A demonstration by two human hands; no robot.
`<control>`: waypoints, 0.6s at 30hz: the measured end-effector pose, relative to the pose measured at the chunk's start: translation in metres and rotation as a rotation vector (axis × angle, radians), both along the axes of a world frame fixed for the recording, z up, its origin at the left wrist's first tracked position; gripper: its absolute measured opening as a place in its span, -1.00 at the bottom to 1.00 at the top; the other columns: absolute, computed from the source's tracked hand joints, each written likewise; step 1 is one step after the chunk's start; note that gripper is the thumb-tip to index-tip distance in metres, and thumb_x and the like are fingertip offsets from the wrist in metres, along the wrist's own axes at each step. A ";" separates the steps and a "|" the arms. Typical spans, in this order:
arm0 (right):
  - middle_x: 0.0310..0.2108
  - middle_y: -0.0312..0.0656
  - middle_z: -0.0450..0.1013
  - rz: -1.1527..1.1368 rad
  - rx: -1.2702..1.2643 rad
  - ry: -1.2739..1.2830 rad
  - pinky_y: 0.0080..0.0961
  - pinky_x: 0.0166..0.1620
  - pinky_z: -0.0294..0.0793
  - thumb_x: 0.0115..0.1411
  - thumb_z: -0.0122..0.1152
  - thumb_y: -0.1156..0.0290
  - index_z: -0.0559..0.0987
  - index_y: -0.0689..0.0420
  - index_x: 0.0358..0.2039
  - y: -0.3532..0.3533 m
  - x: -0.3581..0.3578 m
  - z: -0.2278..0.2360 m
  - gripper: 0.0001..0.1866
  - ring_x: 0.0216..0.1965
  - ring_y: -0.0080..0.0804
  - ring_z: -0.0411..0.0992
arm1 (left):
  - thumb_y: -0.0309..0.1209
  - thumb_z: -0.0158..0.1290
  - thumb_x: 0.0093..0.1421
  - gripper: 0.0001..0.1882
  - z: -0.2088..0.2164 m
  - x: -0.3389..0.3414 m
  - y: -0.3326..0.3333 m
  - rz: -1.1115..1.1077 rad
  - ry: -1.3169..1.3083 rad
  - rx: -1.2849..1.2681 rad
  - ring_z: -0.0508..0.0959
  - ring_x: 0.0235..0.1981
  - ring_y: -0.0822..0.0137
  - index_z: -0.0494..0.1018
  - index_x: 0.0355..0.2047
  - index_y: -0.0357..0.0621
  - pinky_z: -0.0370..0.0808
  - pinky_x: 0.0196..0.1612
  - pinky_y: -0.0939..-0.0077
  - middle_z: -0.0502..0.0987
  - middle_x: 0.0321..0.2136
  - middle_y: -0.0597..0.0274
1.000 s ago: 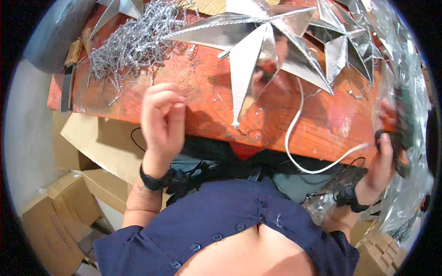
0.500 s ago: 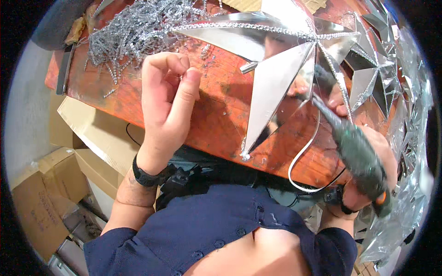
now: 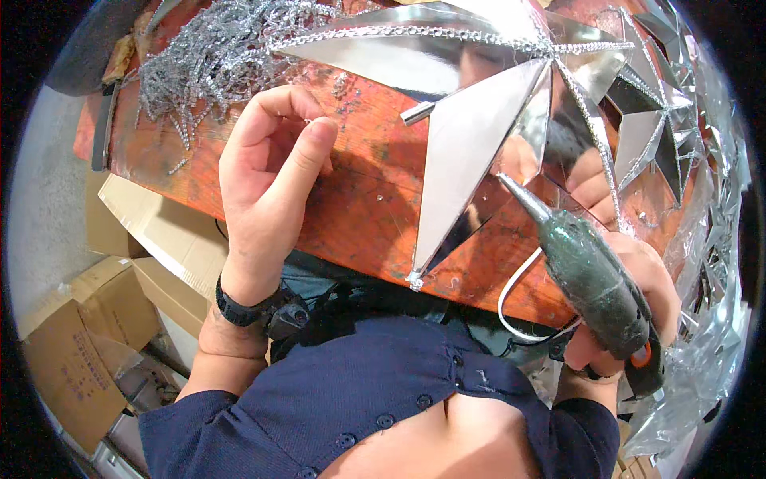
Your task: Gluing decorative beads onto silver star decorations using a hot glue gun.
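My right hand (image 3: 638,275) is wrapped round a dark green glue gun (image 3: 594,279). Its bare nozzle points up and left, just in front of a large silver mirrored star (image 3: 471,136). Rows of silver beaded trim (image 3: 415,32) run along several ridges of the star. My left hand (image 3: 267,168) is held over the table left of the star, thumb and forefinger pinched together. A tiny pale speck shows at the fingertips, too small to name. A short silver tube (image 3: 416,113) sticks out beside the star's lower left point.
A tangled heap of silver trim (image 3: 199,72) lies on the red wooden table (image 3: 351,215) at the back left. More silver stars (image 3: 662,120) and clear plastic wrapping (image 3: 694,383) crowd the right side. A white cord (image 3: 511,295) loops below the glue gun. Cardboard boxes (image 3: 72,359) stand lower left.
The glue gun's nozzle has drawn away from the star's centre, down and left. My left hand has shifted slightly left, still pinched. The star appears a little lower.
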State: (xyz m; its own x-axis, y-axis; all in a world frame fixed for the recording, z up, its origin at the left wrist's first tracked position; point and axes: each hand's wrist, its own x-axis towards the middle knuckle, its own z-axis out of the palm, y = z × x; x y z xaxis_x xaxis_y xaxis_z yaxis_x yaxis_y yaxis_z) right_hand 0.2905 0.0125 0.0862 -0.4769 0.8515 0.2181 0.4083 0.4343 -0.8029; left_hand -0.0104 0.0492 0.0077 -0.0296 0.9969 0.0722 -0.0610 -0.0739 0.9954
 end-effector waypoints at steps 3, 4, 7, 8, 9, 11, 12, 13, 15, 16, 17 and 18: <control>-0.42 -0.18 0.53 -0.043 0.007 0.069 -0.32 -0.10 0.46 -0.42 0.64 0.21 0.46 0.14 -0.30 -0.001 -0.003 -0.004 -0.34 -0.35 -0.25 0.53 | -0.54 0.05 0.23 -0.87 0.001 0.000 -0.002 -0.025 0.006 -0.012 0.34 -0.42 0.69 0.36 -0.22 -0.23 0.28 -0.37 0.82 0.38 -0.39 0.47; -0.42 -0.18 0.53 -0.047 0.007 0.072 -0.33 -0.11 0.45 -0.42 0.63 0.18 0.47 0.15 -0.31 0.000 -0.004 -0.006 -0.34 -0.35 -0.26 0.52 | -0.54 0.05 0.23 -0.87 0.002 0.001 -0.001 -0.025 0.006 -0.013 0.34 -0.42 0.69 0.36 -0.22 -0.23 0.28 -0.37 0.82 0.38 -0.39 0.47; -0.44 -0.19 0.52 -0.047 -0.007 0.078 -0.36 -0.16 0.44 -0.40 0.59 0.08 0.47 0.16 -0.34 -0.001 -0.003 -0.008 -0.35 -0.37 -0.27 0.51 | -0.55 0.05 0.23 -0.88 0.002 0.002 -0.001 -0.014 0.010 -0.023 0.34 -0.40 0.69 0.37 -0.23 -0.24 0.27 -0.34 0.81 0.38 -0.37 0.47; -0.45 -0.19 0.51 -0.045 -0.012 0.081 -0.37 -0.18 0.43 -0.39 0.58 0.04 0.48 0.16 -0.35 -0.001 -0.002 -0.009 -0.34 -0.38 -0.28 0.50 | -0.56 0.05 0.22 -0.88 0.003 0.001 -0.002 -0.024 0.015 -0.022 0.34 -0.39 0.68 0.36 -0.24 -0.24 0.28 -0.32 0.81 0.38 -0.37 0.46; -0.45 -0.19 0.51 -0.045 -0.016 0.082 -0.38 -0.20 0.43 -0.38 0.57 0.01 0.48 0.17 -0.36 -0.001 -0.002 -0.010 -0.34 -0.39 -0.28 0.50 | -0.56 0.05 0.22 -0.88 0.003 0.001 -0.002 -0.033 0.021 -0.020 0.34 -0.38 0.68 0.36 -0.25 -0.25 0.28 -0.31 0.80 0.38 -0.36 0.46; -0.46 -0.20 0.50 -0.043 -0.026 0.088 -0.40 -0.23 0.42 -0.37 0.55 -0.06 0.48 0.17 -0.38 -0.001 -0.001 -0.011 -0.33 -0.40 -0.30 0.49 | -0.56 0.05 0.22 -0.88 0.004 0.001 -0.002 -0.036 0.022 -0.022 0.34 -0.38 0.67 0.36 -0.25 -0.25 0.28 -0.30 0.79 0.38 -0.36 0.46; -0.47 -0.20 0.50 -0.043 -0.033 0.090 -0.41 -0.25 0.42 -0.36 0.54 -0.09 0.49 0.18 -0.39 -0.001 0.001 -0.011 -0.32 -0.40 -0.30 0.48 | -0.56 0.05 0.22 -0.88 0.004 0.001 -0.002 -0.039 0.026 -0.020 0.34 -0.37 0.67 0.36 -0.25 -0.25 0.28 -0.29 0.79 0.38 -0.36 0.45; -0.47 -0.20 0.49 -0.044 -0.044 0.094 -0.42 -0.27 0.41 -0.35 0.53 -0.12 0.49 0.18 -0.40 -0.001 0.001 -0.012 -0.31 -0.41 -0.31 0.48 | -0.56 0.05 0.22 -0.88 0.004 0.001 -0.001 -0.038 0.026 -0.021 0.34 -0.37 0.67 0.36 -0.25 -0.25 0.28 -0.29 0.79 0.38 -0.36 0.45; -0.49 -0.21 0.49 -0.038 -0.076 0.109 -0.44 -0.30 0.40 -0.34 0.51 -0.19 0.49 0.19 -0.41 0.000 0.004 -0.013 -0.29 -0.42 -0.32 0.47 | -0.57 0.06 0.21 -0.88 0.004 0.001 -0.002 -0.044 0.049 -0.011 0.34 -0.37 0.66 0.36 -0.25 -0.26 0.28 -0.29 0.79 0.38 -0.36 0.45; -0.49 -0.21 0.48 -0.029 -0.113 0.121 -0.45 -0.32 0.40 -0.33 0.50 -0.22 0.50 0.19 -0.42 0.000 0.006 -0.013 -0.27 -0.43 -0.32 0.46 | -0.57 0.06 0.21 -0.88 0.004 0.001 -0.002 -0.044 0.049 -0.012 0.34 -0.37 0.66 0.36 -0.25 -0.26 0.28 -0.29 0.79 0.38 -0.36 0.45; -0.50 -0.22 0.48 0.056 -0.201 0.160 -0.45 -0.32 0.40 -0.35 0.49 -0.23 0.50 0.19 -0.43 0.001 0.008 -0.013 -0.26 -0.44 -0.33 0.46 | -0.57 0.05 0.21 -0.88 0.004 0.001 -0.002 -0.045 0.050 -0.017 0.34 -0.37 0.66 0.36 -0.25 -0.26 0.29 -0.29 0.79 0.38 -0.36 0.45; -0.51 -0.23 0.48 0.091 -0.195 0.107 -0.45 -0.33 0.39 -0.36 0.49 -0.24 0.49 0.20 -0.43 0.001 0.009 -0.013 -0.26 -0.44 -0.33 0.45 | -0.57 0.05 0.21 -0.88 0.004 0.001 -0.002 -0.043 0.043 -0.031 0.34 -0.37 0.66 0.36 -0.25 -0.26 0.29 -0.28 0.79 0.38 -0.36 0.45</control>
State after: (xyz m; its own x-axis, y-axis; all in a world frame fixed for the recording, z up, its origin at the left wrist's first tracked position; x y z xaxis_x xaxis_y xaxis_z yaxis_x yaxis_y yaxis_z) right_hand 0.2997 0.0139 0.0733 -0.5368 0.8369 0.1075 0.2822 0.2981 -0.9119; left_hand -0.0093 0.0473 0.0121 0.0153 0.9990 0.0412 -0.0201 -0.0409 0.9990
